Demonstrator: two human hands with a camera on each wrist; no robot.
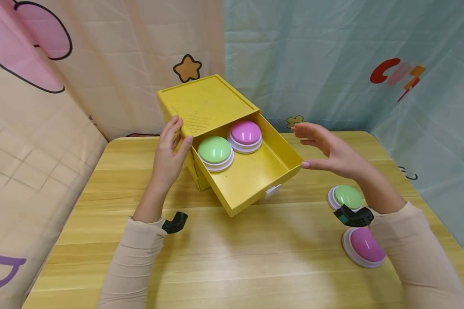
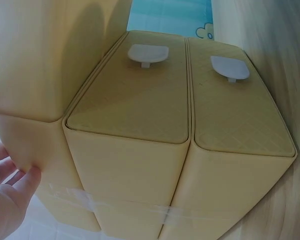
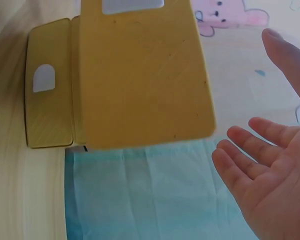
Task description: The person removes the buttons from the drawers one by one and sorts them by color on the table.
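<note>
A yellow plastic drawer cabinet (image 1: 209, 101) stands on the table with its top drawer (image 1: 251, 180) pulled out. Inside that drawer, at the back, sit a green dome push button (image 1: 215, 150) and a pink dome push button (image 1: 245, 133), both on white bases. My left hand (image 1: 169, 152) rests against the cabinet's left upper edge, its fingertips touching the side; the left wrist view shows this hand (image 2: 12, 192) too. Off the drawer's right front corner, my right hand (image 1: 328, 152) hovers with fingers spread and holds nothing; its palm (image 3: 275, 175) shows in the right wrist view.
Another green button (image 1: 348, 196) and another pink button (image 1: 365, 245) lie on the table's right side, near the right forearm. Two closed drawers with white handles (image 2: 149, 53) sit under the pulled-out one. Printed curtains (image 1: 294, 51) hang behind the table (image 1: 232, 266).
</note>
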